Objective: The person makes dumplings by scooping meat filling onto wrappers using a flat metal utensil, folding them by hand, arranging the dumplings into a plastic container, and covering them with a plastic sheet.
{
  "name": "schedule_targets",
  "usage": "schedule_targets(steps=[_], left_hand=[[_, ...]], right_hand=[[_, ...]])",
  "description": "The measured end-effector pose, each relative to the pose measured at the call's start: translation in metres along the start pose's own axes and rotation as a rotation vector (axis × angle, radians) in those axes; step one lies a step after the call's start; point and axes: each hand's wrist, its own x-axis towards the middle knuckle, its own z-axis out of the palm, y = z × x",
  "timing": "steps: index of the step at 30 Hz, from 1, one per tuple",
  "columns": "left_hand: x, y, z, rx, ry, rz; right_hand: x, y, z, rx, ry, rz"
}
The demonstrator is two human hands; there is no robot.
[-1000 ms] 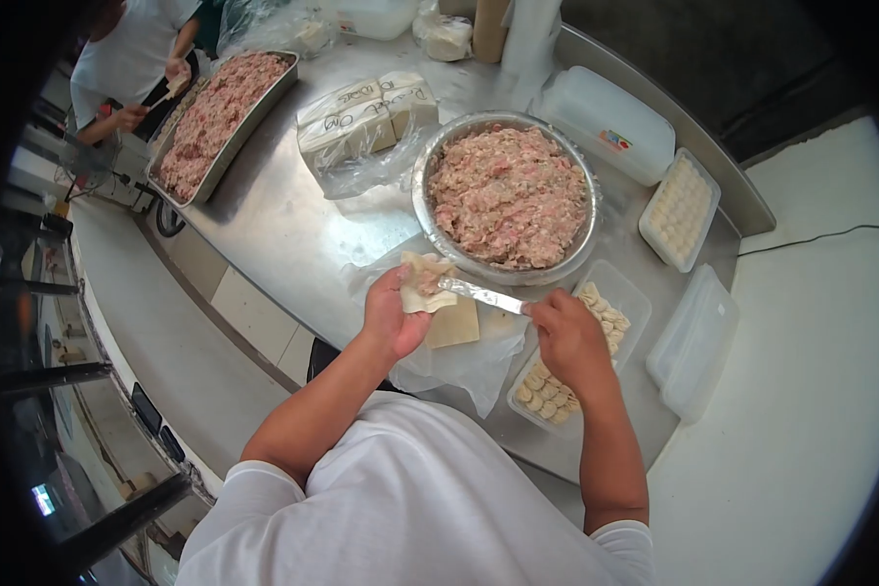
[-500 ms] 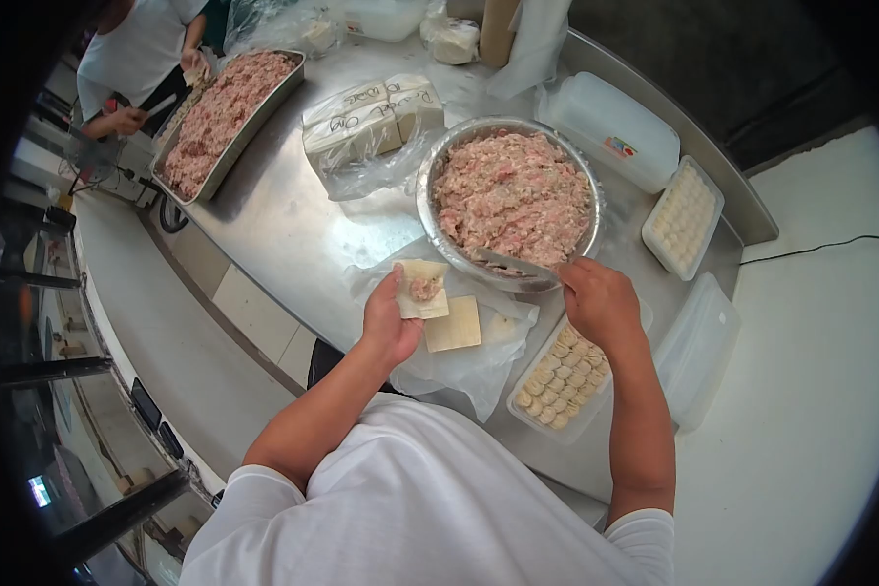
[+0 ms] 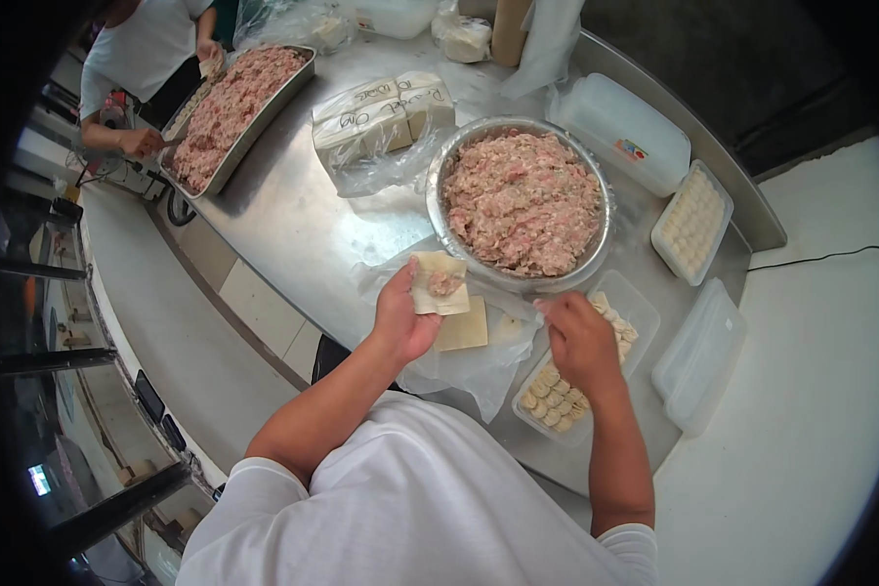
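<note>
My left hand (image 3: 407,317) holds a square dough wrapper (image 3: 430,298) with a small lump of meat filling (image 3: 444,283) on it. Below it a stack of pale wrappers (image 3: 464,327) lies on a plastic sheet (image 3: 479,366). My right hand (image 3: 581,337) is closed, just off the near rim of a steel bowl (image 3: 438,239) heaped with ground meat (image 3: 523,200). The flat metal spatula it gripped earlier is hard to make out now, its blade blurred or edge-on. Beneath that hand, a clear container (image 3: 645,303) holds rows of shaped dumplings (image 3: 554,400), partly hidden by it.
A long tray of ground meat (image 3: 230,112) stands at the far left, where a co-worker's hand (image 3: 142,144) is at its edge. A wrapped carton (image 3: 366,146), a lidded plastic box (image 3: 625,127), another dumpling container (image 3: 693,220) and a loose lid (image 3: 698,361) surround the bowl.
My right hand has drawn away from the bowl rim towards me, and the spatula blade no longer lies over the meat. My left hand keeps the filled wrapper. The co-worker's hand has moved to the tray.
</note>
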Motion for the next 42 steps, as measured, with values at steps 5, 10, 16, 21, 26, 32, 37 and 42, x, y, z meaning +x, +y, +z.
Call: schedule_targets(steps=[5,10,16,21,26,32,37,42], left_hand=[[0.006,-0.008,0.003,0.036,-0.095,0.038],[-0.026,0.013,0.023,-0.007,-0.432,0.0],[-0.025,-0.005,0.021,0.718,-0.337,0.111],[-0.027,-0.011,0.05,1.649,-0.44,0.426],[-0.015,-0.039,0.046,1.947,-0.812,0.793],[-0.01,-0.079,0.075,1.725,-0.579,0.329],[-0.023,-0.138,0.075,1.053,-0.652,-0.107],[-0.013,-0.179,0.066,1.095,-0.836,0.059]], right_hand=[[-0.025,-0.006,0.044,0.016,0.072,-0.01],[-0.025,-0.032,0.01,0.143,0.167,0.06],[-0.045,-0.041,-0.013,0.306,0.149,0.199],[-0.07,-0.032,-0.025,0.201,0.055,0.202],[-0.103,-0.026,-0.063,0.102,0.021,0.333],[-0.139,-0.004,-0.035,0.433,0.279,0.649],[-0.134,-0.016,0.035,1.198,0.512,0.731],[-0.133,-0.005,0.041,1.669,0.864,0.747]])
